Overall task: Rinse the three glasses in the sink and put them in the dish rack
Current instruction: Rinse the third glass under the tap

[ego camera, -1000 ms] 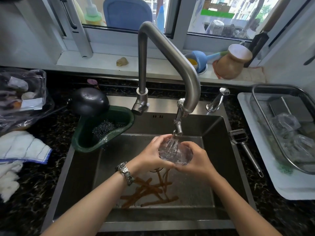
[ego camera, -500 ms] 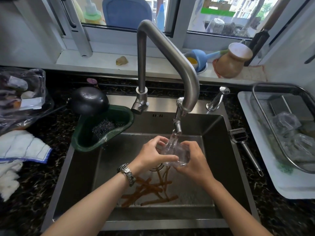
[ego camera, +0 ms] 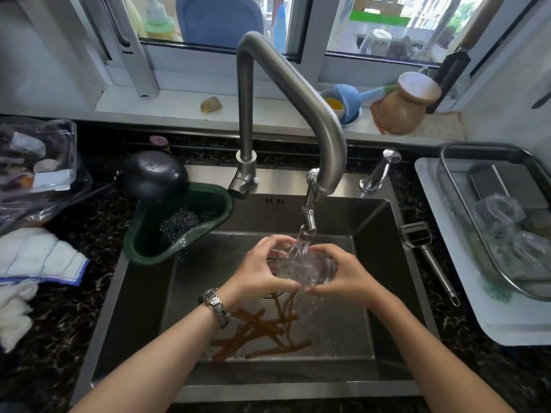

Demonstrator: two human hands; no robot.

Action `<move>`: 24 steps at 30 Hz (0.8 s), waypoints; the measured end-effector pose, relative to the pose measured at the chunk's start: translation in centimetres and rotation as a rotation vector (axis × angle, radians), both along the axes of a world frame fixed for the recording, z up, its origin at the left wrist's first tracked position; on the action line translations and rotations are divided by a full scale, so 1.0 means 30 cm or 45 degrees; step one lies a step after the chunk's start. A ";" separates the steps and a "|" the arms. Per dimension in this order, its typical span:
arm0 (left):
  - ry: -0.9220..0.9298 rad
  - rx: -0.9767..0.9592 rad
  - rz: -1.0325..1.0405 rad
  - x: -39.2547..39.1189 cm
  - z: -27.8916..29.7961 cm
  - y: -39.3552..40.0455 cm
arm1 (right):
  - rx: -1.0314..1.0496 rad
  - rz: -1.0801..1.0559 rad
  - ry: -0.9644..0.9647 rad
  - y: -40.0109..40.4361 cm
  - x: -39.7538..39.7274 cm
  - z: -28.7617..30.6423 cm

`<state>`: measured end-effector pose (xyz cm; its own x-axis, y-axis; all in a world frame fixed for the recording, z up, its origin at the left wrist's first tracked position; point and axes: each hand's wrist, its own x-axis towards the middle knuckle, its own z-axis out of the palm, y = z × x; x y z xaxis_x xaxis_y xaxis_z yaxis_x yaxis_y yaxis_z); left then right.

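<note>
Both hands wrapped around one clear glass (ego camera: 305, 268) mid-sink (ego camera: 384, 293) under the running faucet (ego camera: 308, 226): left hand (ego camera: 258, 271) and right hand (ego camera: 347, 274) grip opposite sides. Two more glasses (ego camera: 498, 213) lie in the dish rack (ego camera: 465, 234) on the counter's right edge.

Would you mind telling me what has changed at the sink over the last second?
Little has changed. Both hands, left hand and right hand, have kept their grip on the glass and lowered it slightly under the running faucet, shifting their fingers around it as water pours over it. The two glasses in the dish rack, the peeler and the brown sticks in the sink stayed put.
</note>
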<state>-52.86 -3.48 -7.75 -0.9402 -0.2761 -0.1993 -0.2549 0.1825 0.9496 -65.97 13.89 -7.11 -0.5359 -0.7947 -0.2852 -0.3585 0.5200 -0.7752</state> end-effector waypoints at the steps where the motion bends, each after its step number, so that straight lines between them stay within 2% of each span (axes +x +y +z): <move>1: -0.006 0.041 -0.023 0.001 -0.002 -0.001 | -0.028 -0.026 0.034 0.000 0.006 -0.004; 5: -0.064 0.100 -0.084 -0.007 -0.005 -0.004 | -0.117 -0.139 0.186 0.005 0.038 -0.021; 10: -0.169 0.101 0.083 -0.022 -0.014 0.001 | -0.202 -0.210 0.289 -0.003 0.067 -0.027; 15: -0.207 0.066 0.097 -0.024 -0.005 -0.001 | -0.226 -0.219 0.372 -0.009 0.089 -0.038; 18: -0.186 0.035 0.090 -0.022 0.005 0.002 | -0.211 -0.184 0.322 -0.004 0.096 -0.047; 24: -0.110 -0.009 0.070 -0.008 0.000 -0.002 | -0.051 -0.047 0.022 0.003 0.039 -0.013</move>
